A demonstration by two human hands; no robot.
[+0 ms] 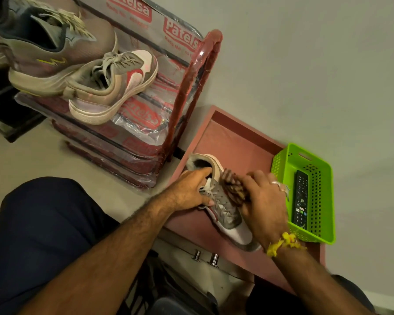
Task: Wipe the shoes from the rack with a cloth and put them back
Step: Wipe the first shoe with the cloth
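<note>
A grey and white sneaker point(228, 214) with a red stripe lies on a reddish tabletop point(237, 142). My left hand point(189, 189) grips it at the collar and laces. My right hand point(264, 201) holds a brown checked cloth point(233, 186) against the shoe's upper. The matching sneaker point(114, 87) stands on the top shelf of the red, plastic-wrapped shoe rack point(184, 98), beside a larger olive running shoe point(55, 51).
A green plastic basket point(282, 162) with a black remote control point(300, 198) sits on the tabletop right of the shoe. A pale wall runs behind. My dark-trousered knee point(43, 223) is at lower left. Two metal knobs point(205, 258) show below the tabletop's edge.
</note>
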